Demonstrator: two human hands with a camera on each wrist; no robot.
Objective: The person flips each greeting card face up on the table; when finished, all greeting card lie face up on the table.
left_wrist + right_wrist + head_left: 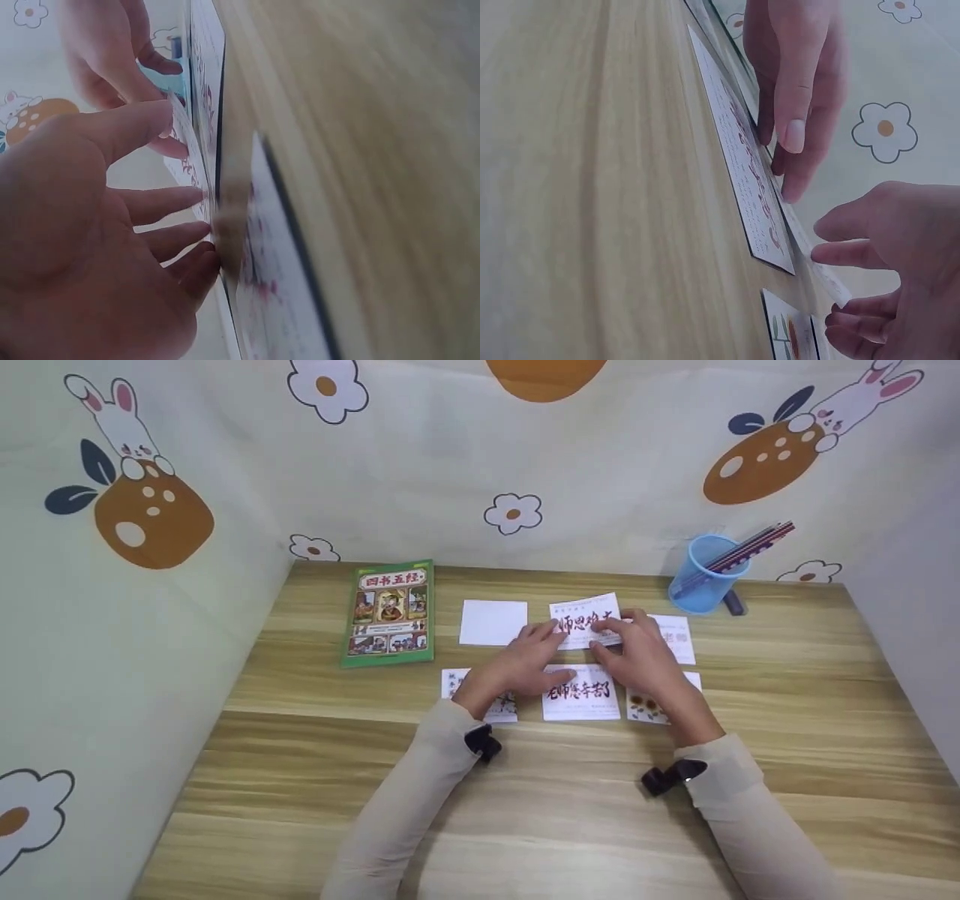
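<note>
In the head view, a white card with dark red lettering (582,612) lies in the middle of the back row, its right side tilted up. My right hand (639,651) holds that side, the index finger on its face and other fingers beyond its edge. My left hand (526,661) rests its extended fingertips on the card's left edge, with the thumb over a second lettered card (581,706) in the front row. In the right wrist view, the tilted card's edge (831,282) passes between the right fingers.
A blank white card (493,622) lies back left, beside a green-bordered book (390,615). Partly covered cards include a lettered one (679,641) at back right, a sunflower card (643,709) and a front-left card (504,709). A blue pencil cup (701,585) stands behind.
</note>
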